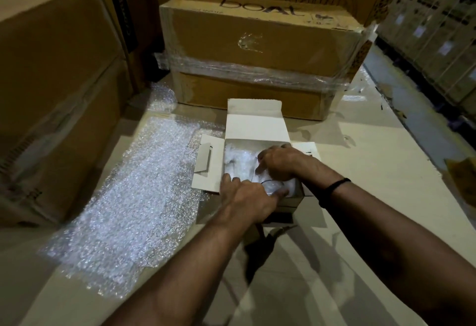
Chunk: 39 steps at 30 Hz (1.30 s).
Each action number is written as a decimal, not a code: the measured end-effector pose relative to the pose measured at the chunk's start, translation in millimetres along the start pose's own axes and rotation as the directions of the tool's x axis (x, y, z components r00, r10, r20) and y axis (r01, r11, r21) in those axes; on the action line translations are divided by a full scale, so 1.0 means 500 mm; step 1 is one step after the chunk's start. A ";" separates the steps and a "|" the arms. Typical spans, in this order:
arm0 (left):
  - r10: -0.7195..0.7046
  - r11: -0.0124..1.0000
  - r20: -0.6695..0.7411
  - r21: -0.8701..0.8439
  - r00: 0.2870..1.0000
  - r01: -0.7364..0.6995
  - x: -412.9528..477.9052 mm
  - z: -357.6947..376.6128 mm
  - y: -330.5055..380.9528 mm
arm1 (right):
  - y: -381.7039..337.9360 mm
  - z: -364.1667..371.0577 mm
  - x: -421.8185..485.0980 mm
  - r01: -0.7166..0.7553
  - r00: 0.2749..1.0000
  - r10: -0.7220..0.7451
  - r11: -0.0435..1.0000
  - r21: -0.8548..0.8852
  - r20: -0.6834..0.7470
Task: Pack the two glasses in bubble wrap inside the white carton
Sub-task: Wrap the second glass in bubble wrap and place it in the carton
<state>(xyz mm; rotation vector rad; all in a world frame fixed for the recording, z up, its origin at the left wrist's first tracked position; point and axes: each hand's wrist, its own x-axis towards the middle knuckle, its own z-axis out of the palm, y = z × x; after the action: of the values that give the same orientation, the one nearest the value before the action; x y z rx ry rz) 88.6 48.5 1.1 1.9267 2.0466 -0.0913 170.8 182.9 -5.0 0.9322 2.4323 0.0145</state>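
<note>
Brown stacked cartons (pixel 51 80) were cut off at the left edge; on the film-bound brown carton (pixel 257 42) ahead, "DOAL" could be read. A loose bubble-wrap sheet (pixel 134 196) was spread on the surface (pixel 360 171) beside the open white carton (pixel 255 122). Inside it, the wrapped glasses (pixel 237 163) were largely hidden: the left grip (pixel 247 194) was pressed on them straight-fingered, and the right grip (pixel 280 163) was curled into their wrap.

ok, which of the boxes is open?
The small white carton in the middle: lid and side flaps folded out, bubble wrap showing inside. The brown box behind it and the brown stack at left are shut.
</note>
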 end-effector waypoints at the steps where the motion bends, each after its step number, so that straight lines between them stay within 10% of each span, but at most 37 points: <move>1: 0.002 1.000 0.074 -0.028 0.997 0.000 0.002 -0.015 0.005 | 0.004 -0.004 0.003 0.012 1.000 -0.012 0.999 0.031 0.017; 5: -0.009 0.999 -0.048 -0.043 0.999 0.007 0.009 -0.011 -0.024 | 0.063 -0.013 -0.021 -0.036 0.981 0.100 0.934 0.356 -0.164; 10: 0.218 0.960 -0.449 -0.060 0.867 -0.272 -0.010 0.033 -0.010 | 0.105 0.003 -0.085 -0.104 0.989 0.125 0.967 0.231 -0.077; 19: 0.176 0.980 0.008 -0.093 0.984 -0.175 0.033 0.041 0.044 | 0.052 0.029 -0.077 -0.143 0.980 0.154 0.985 -0.100 0.122; 26: 0.191 0.981 -0.347 0.094 0.918 -0.169 0.005 0.037 -0.032 | 0.061 0.014 -0.101 -0.211 0.962 0.214 0.977 -0.039 0.167; 33: 0.168 0.984 -0.142 0.080 0.976 -0.158 -0.001 0.043 -0.063 | 0.002 0.028 -0.082 -0.228 0.970 0.240 0.949 -0.216 0.033; 36: 0.272 0.948 -0.409 -0.042 0.871 -0.316 -0.033 0.068 -0.113 | 0.004 0.012 -0.105 -0.237 0.971 0.239 0.961 -0.141 0.002; 39: 0.288 0.877 -0.745 -0.047 0.602 -0.478 -0.085 0.122 -0.202 | -0.018 0.005 -0.143 -0.188 0.937 0.221 0.971 0.145 -0.270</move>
<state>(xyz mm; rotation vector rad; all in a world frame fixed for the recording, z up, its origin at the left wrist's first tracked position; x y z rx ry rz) 2.7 -17.3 -62.2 2.4167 1.8076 1.1600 211.0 130.8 24.9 1.3149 2.6066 0.0873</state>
